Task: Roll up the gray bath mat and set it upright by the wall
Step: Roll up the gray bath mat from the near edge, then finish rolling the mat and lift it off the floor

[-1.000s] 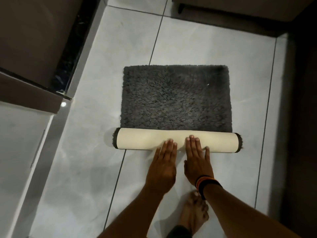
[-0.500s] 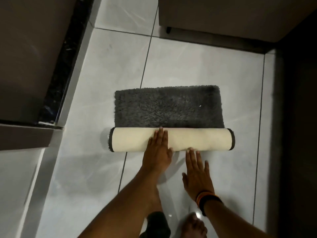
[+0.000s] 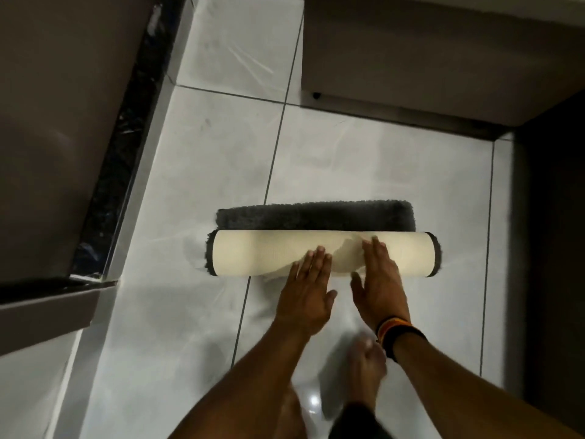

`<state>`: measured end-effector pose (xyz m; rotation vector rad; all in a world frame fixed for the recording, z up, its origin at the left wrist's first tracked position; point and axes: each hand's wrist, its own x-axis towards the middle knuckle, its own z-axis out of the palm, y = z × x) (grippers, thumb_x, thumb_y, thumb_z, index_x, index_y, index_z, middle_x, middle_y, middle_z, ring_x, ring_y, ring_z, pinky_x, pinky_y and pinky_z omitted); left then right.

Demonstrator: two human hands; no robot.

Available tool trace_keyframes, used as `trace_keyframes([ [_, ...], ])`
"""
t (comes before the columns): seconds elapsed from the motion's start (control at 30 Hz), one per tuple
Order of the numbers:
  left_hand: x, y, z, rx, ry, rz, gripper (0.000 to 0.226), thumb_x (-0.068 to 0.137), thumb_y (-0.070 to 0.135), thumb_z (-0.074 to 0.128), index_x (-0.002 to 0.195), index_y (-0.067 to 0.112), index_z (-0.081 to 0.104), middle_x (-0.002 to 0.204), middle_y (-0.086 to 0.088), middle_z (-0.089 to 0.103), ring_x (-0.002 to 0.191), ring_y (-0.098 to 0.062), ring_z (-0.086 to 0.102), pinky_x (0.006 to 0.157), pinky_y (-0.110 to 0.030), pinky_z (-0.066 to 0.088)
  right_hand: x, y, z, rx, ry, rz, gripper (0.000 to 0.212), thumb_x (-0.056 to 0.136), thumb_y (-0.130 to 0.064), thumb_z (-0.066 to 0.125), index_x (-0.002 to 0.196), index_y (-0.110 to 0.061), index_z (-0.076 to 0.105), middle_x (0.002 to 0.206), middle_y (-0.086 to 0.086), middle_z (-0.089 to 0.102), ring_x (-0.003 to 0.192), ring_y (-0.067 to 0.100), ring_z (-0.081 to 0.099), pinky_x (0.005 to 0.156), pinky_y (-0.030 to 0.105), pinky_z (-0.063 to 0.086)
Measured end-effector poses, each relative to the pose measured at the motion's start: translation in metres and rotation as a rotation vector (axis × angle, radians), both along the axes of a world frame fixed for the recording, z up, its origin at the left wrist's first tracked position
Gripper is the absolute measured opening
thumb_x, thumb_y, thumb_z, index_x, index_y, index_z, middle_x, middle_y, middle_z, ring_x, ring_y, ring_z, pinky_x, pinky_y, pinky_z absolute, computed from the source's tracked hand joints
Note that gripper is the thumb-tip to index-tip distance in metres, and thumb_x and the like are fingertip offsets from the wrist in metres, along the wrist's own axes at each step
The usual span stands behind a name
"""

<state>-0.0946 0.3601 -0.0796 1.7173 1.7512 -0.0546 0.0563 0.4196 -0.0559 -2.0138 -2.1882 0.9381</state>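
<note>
The gray bath mat (image 3: pixel 316 215) lies on the pale floor tiles, nearly all wound into a thick roll (image 3: pixel 253 253) whose cream backing faces out. Only a narrow strip of dark pile still lies flat beyond the roll. My left hand (image 3: pixel 305 294) rests flat with its fingertips on the roll's near side, fingers straight. My right hand (image 3: pixel 378 280), with a dark and orange band at the wrist, lies flat across the roll just right of centre. Neither hand grips the mat.
A dark wall with a black glossy skirting (image 3: pixel 126 147) runs along the left. A brown cabinet base (image 3: pixel 411 58) stands at the back right, a dark wall (image 3: pixel 557 248) at the right. My bare feet (image 3: pixel 367 362) stand on the tiles behind the roll.
The roll has moved away from me and grown thicker, and the flat strip of pile has shrunk to a narrow band. My right hand has come back onto the roll beside the left.
</note>
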Motion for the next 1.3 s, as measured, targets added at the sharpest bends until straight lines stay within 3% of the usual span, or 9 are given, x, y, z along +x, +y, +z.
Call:
trace_keyframes([
  [0.1,-0.006,0.044,0.002,-0.021,-0.013,0.043,0.071,0.103,0.046,0.03,0.159,0.018,-0.005,0.167,-0.002,-0.014,0.153,-0.02,-0.016,0.125,-0.043,-0.004,0.01,-0.009,-0.006,-0.056,0.173,-0.63,0.041,0.096,-0.037,0.051,0.132,-0.019,0.05,0.136,0.01,0.056,0.123,0.028,0.053,0.104,0.042,0.044],
  [0.23,-0.019,0.102,-0.007,-0.054,-0.009,0.083,0.072,0.101,0.055,0.024,0.16,0.022,0.0,0.168,-0.004,-0.01,0.154,-0.022,-0.014,0.124,-0.046,-0.008,0.013,0.03,-0.042,-0.583,0.694,-1.537,0.075,0.094,-0.064,0.028,0.137,-0.006,0.047,0.136,0.016,0.056,0.116,0.037,0.057,0.096,0.049,0.048],
  [0.4,-0.028,0.154,-0.01,-0.07,0.015,0.049,0.061,0.099,0.062,0.021,0.156,0.043,0.014,0.169,-0.004,0.007,0.153,-0.037,-0.003,0.12,-0.059,-0.005,-0.006,0.09,-0.071,-0.642,1.314,-1.742,0.096,0.08,-0.083,0.018,0.147,-0.016,0.036,0.15,0.012,0.044,0.131,0.038,0.045,0.108,0.061,0.035],
  [0.5,-0.03,0.168,-0.004,-0.11,-0.003,0.067,0.061,0.096,0.068,0.02,0.153,0.047,0.023,0.167,-0.002,0.017,0.152,-0.04,0.004,0.12,-0.061,-0.003,-0.015,0.107,-0.061,-0.602,1.427,-1.819,0.099,0.072,-0.088,0.022,0.143,-0.022,0.042,0.144,0.012,0.05,0.125,0.04,0.049,0.104,0.068,0.034],
  [0.67,-0.027,0.18,0.053,-0.021,-0.064,0.302,0.074,0.089,0.077,0.024,0.14,0.029,0.051,0.162,-0.005,0.029,0.154,-0.028,0.007,0.122,-0.058,0.003,-0.02,0.106,0.0,-0.64,1.447,-1.732,0.106,0.068,-0.092,0.018,0.145,-0.022,0.038,0.143,0.013,0.048,0.119,0.04,0.049,0.104,0.069,0.032],
  [0.83,-0.01,0.18,0.165,0.02,-0.121,0.487,0.098,0.078,0.09,0.019,0.154,0.028,0.025,0.164,-0.007,0.024,0.152,-0.029,0.013,0.124,-0.052,0.012,-0.047,0.122,0.085,-0.8,1.48,-1.457,0.115,0.057,-0.099,0.024,0.143,-0.025,0.044,0.144,0.004,0.052,0.13,0.034,0.044,0.095,0.058,0.042],
  [1.0,-0.064,0.208,0.259,0.152,-0.329,0.918,0.07,0.081,0.088,0.021,0.12,0.039,0.052,0.121,0.007,0.062,0.121,-0.021,0.052,0.107,-0.054,0.042,-0.109,0.165,0.191,-0.864,1.325,-1.071,0.11,0.057,-0.1,0.019,0.138,-0.032,0.051,0.136,0.004,0.058,0.126,0.03,0.051,0.087,0.055,0.052],
  [1.13,-0.112,0.247,0.348,0.042,-0.446,1.071,0.081,0.084,0.082,0.005,0.148,0.041,0.033,0.159,0.002,0.036,0.152,-0.023,0.017,0.123,-0.054,0.013,-0.147,0.211,0.274,-0.845,1.241,-0.862,0.105,0.062,-0.097,0.017,0.134,-0.03,0.052,0.14,-0.002,0.053,0.128,0.023,0.048,0.102,0.06,0.043],
  [1.3,-0.157,0.318,0.437,0.107,-0.518,1.081,0.085,0.08,0.086,0.004,0.15,0.044,0.026,0.16,0.002,0.032,0.148,-0.024,0.027,0.121,-0.05,0.023,-0.192,0.306,0.37,-0.79,1.185,-0.673,0.098,0.061,-0.097,0.014,0.123,-0.037,0.06,0.135,-0.006,0.058,0.127,0.019,0.049,0.103,0.059,0.042],
])
